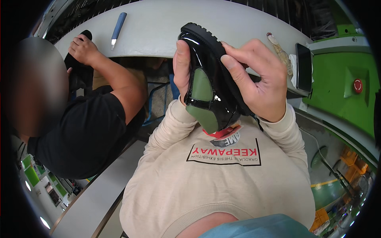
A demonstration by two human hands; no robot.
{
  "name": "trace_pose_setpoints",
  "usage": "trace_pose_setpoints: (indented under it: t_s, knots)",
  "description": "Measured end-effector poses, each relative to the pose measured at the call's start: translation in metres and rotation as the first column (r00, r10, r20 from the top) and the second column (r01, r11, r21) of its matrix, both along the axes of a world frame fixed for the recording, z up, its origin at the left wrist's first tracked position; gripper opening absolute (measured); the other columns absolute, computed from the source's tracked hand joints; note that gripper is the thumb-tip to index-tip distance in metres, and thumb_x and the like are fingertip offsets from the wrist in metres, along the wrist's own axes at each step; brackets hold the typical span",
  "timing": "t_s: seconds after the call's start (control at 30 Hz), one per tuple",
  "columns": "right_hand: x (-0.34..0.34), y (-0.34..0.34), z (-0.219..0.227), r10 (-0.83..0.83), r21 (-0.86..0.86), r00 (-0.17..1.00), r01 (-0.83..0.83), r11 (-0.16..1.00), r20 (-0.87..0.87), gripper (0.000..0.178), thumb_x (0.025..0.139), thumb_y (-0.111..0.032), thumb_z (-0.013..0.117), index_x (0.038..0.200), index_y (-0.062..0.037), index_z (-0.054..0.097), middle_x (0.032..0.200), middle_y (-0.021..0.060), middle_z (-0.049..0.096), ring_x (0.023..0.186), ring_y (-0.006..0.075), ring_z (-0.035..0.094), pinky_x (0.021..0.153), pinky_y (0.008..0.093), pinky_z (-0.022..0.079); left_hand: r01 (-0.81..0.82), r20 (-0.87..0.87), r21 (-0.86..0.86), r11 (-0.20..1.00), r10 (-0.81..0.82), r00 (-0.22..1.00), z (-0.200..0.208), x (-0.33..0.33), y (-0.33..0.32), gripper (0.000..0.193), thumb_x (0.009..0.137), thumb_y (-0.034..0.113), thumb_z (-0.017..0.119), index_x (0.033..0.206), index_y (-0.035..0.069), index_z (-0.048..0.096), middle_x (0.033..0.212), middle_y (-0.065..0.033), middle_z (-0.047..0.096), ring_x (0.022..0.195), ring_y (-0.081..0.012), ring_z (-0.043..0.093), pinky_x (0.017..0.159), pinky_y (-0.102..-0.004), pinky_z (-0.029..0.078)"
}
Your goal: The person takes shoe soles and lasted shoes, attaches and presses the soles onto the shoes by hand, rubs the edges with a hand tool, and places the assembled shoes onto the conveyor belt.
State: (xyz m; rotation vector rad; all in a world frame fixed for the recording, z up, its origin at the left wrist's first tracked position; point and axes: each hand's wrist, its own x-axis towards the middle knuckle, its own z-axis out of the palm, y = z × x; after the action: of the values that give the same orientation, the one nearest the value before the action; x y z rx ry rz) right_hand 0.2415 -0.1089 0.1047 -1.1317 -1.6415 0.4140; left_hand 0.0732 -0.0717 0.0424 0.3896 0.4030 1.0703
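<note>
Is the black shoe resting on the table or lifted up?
Lifted. The black shoe is held clear of the white table between the left hand and right hand.

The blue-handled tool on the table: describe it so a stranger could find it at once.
Start at the curved grey table. Near its far edge, right of the co-worker's hand, lies a slim knife-like tool. Only it has a blue handle and pale tip.

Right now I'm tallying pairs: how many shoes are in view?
2: a glossy black shoe held up in both hands, left hand and right hand; a second dark one, partly hidden, under the co-worker's hand.
</note>
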Motion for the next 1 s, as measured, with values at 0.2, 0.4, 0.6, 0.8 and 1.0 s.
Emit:
trace_pose_setpoints:
  t_s: [0.2, 0.4, 0.6, 0.8, 1.0]
  knots:
    - [0.009, -0.003, 0.001, 0.245, -0.212, 0.933, -0.304, 0.929, -0.263, 0.069, 0.088, -0.021, 0.091, 0.148, -0.0006, 0.065, 0.122, 0.0124, 0.072, 0.114, 0.0237, 0.068, 0.097, 0.0347, 0.054, -0.205, -0.071, -0.035, 0.978, 0.202, 0.977, 0.027, 0.008, 0.007, 0.064, 0.112, 0.064, 0.046, 0.112, 0.005, 0.070, 0.098, -0.0101, 0.076, 0.089, -0.0199, 0.073, 0.083, -0.0341, 0.060]
    - [0.014, -0.021, -0.031, 0.222, 0.050, 0.950, -0.238, 0.970, 0.218, 0.093, 0.060, -0.017, 0.100, 0.147, -0.0153, 0.068, 0.152, 0.0186, 0.054, 0.134, 0.0416, 0.058, 0.109, 0.0486, 0.052, -0.269, -0.243, 0.223, 0.937, 0.321, 0.915, 0.013, 0.001, 0.028, 0.057, 0.116, 0.056, 0.045, 0.112, 0.004, 0.068, 0.094, -0.0077, 0.074, 0.082, -0.0150, 0.070, 0.075, -0.0293, 0.056]
    - [0.029, -0.021, -0.036, 0.141, 0.260, 0.988, -0.153, 0.953, 0.063, 0.070, 0.070, -0.015, 0.099, 0.134, -0.0044, 0.074, 0.137, 0.0185, 0.069, 0.121, 0.0446, 0.067, 0.100, 0.0497, 0.057, -0.253, -0.204, 0.474, 0.843, 0.384, 0.900, 0.034, 0.011, 0.035, 0.060, 0.099, 0.012, 0.079, 0.149, 0.004, 0.047, 0.111, -0.0080, 0.072, 0.095, -0.0150, 0.070, 0.091, -0.0320, 0.058]
    - [0.038, -0.023, -0.031, 0.027, 0.285, 0.995, -0.054, 0.957, 0.097, 0.065, 0.081, -0.034, 0.096, 0.132, -0.0021, 0.072, 0.130, 0.0203, 0.073, 0.116, 0.0454, 0.069, 0.097, 0.0510, 0.056, -0.240, -0.325, 0.589, 0.772, 0.498, 0.804, 0.011, 0.017, 0.054, 0.030, 0.103, 0.015, 0.077, 0.129, 0.004, 0.066, 0.099, -0.0006, 0.070, 0.087, -0.0063, 0.065, 0.079, -0.0211, 0.054]
    - [0.080, 0.006, 0.022, -0.199, 0.154, 0.967, 0.174, 0.973, 0.159, 0.039, 0.089, -0.023, 0.090, 0.117, 0.0016, 0.076, 0.100, 0.0149, 0.076, 0.089, 0.0279, 0.073, 0.080, 0.0348, 0.056, 0.021, -0.498, 0.573, 0.819, 0.327, 0.803, -0.018, 0.021, 0.044, 0.033, 0.109, 0.021, 0.071, 0.134, 0.001, 0.065, 0.117, -0.0055, 0.069, 0.110, -0.0113, 0.064, 0.094, -0.0267, 0.053]
